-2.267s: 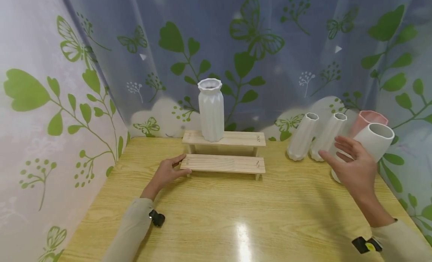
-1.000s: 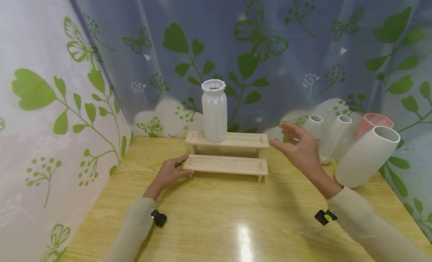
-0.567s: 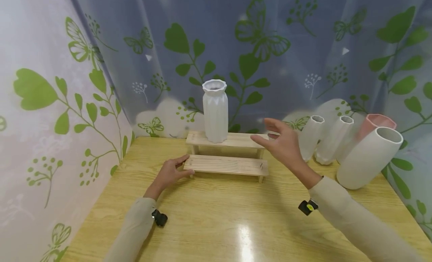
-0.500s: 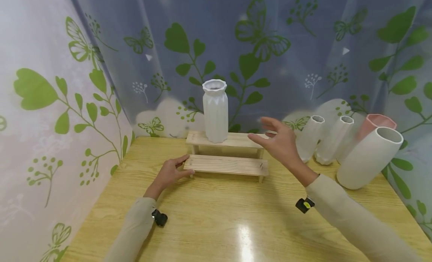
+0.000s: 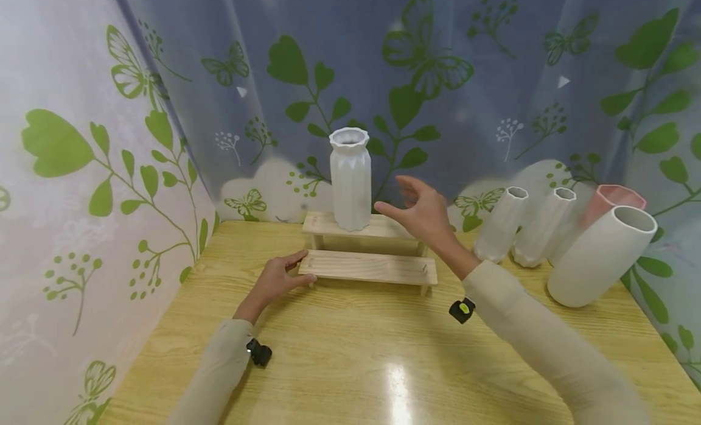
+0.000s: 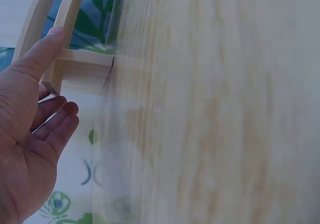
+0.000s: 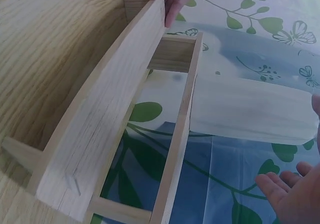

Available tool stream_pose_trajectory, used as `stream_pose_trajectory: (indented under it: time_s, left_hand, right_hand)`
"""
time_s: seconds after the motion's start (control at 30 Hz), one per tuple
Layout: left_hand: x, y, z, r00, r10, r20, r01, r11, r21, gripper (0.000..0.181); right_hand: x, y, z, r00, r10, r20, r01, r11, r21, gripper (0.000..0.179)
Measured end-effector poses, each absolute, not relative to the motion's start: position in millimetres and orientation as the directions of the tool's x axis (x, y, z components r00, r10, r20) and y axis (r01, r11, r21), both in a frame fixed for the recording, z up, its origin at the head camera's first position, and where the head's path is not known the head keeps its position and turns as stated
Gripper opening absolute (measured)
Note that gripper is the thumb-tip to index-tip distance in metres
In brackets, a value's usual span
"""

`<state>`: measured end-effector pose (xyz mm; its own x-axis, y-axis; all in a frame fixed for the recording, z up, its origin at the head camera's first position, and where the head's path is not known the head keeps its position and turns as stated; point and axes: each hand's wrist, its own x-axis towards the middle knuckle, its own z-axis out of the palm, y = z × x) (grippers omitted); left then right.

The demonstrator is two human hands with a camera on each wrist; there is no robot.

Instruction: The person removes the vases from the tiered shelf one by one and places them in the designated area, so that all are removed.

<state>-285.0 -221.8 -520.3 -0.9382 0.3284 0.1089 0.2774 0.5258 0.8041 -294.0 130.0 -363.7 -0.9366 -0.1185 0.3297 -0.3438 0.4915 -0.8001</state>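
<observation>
A ribbed white vase stands upright on the upper step of a two-step wooden stand. At the stand's left end my left hand grips the lower step, thumb at the front edge and fingers behind. The left wrist view shows that hand at the wooden frame. My right hand hovers just right of the vase, over the upper step, holding nothing. Its thumb and fingers are spread apart towards the vase. In the right wrist view a gap separates the vase from the fingers.
On the right of the wooden table stand two slim white vases, a larger white vase and a pink vase partly hidden behind it. A leaf-patterned curtain rises behind the table.
My right hand has moved left from the larger white vase to beside the vase on the stand, fingers still spread. The left hand keeps its grip on the stand.
</observation>
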Motion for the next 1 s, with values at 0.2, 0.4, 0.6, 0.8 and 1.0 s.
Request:
stream_pose_trajectory:
  time_s: [0.2, 0.4, 0.6, 0.8, 1.0]
  left_hand:
    - [-284.8, -220.8, -519.3, -0.938, 0.331, 0.106, 0.275, 0.52, 0.808, 0.077]
    - [-284.5, -219.9, -518.7, -0.936, 0.334, 0.114, 0.286, 0.527, 0.8, 0.077]
    - [-284.0, -221.8, -518.1, -0.939, 0.326, 0.109, 0.279, 0.539, 0.795, 0.076]
    - [-284.6, -222.6, -518.6, -0.934, 0.335, 0.12, 0.293, 0.533, 0.793, 0.078]
    - [-285.6, -222.6, -520.4, -0.932, 0.341, 0.126, 0.3, 0.526, 0.796, 0.079]
  right_hand:
    - [-306.3, 113.9, -362.1, -0.937, -0.118, 0.329, -0.342, 0.503, -0.794, 0.087]
    - [-316.6, 100.4, -360.0, -0.939, -0.114, 0.325, -0.337, 0.494, -0.801, 0.093]
    - [-325.3, 87.3, -358.8, -0.945, -0.096, 0.312, -0.317, 0.494, -0.81, 0.098]
    - [-330.4, 77.6, -360.4, -0.949, -0.084, 0.304, -0.308, 0.457, -0.834, 0.098]
    - [-335.8, 70.5, -364.8, -0.946, -0.078, 0.313, -0.315, 0.432, -0.845, 0.097]
